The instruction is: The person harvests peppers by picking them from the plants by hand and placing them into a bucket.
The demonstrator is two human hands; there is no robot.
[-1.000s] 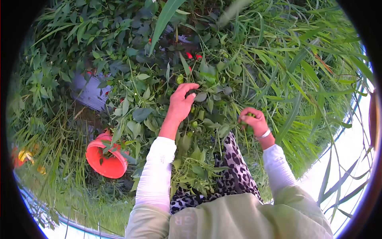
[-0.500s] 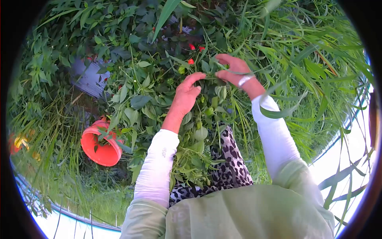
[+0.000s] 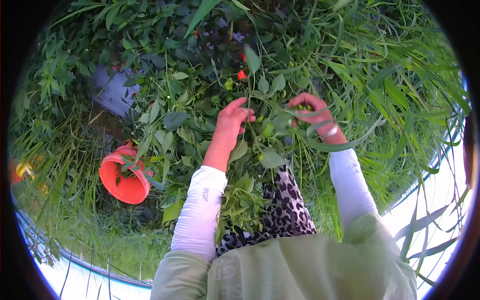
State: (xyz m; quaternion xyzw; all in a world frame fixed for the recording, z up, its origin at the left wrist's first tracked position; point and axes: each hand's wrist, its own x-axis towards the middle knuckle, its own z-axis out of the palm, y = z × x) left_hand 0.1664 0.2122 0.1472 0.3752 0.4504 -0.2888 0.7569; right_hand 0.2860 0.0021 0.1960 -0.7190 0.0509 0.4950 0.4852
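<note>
Since half a second ago, the right hand (image 3: 316, 115) has drawn down and away from the left, and the two stand apart on either side of the centre, among the leaves. Its fingers are curled round several small green peppers (image 3: 303, 107), which peep out at the top of the palm. The left hand (image 3: 227, 127) is half closed beside a thin stem (image 3: 250, 107); from where I stand I can't tell whether it pinches it.

That loose right fist worries me: were it to open for another pepper, the small ones could slip out and vanish in the foliage. A long grass blade (image 3: 350, 145) lies across that wrist and might snag it. Any hard tug on the stem could snap it or shake the bigger green pepper (image 3: 268, 130) at centre. Over at the lower left, the red bucket (image 3: 123, 189) leans on its side, so whatever is inside could roll out if knocked.
</note>
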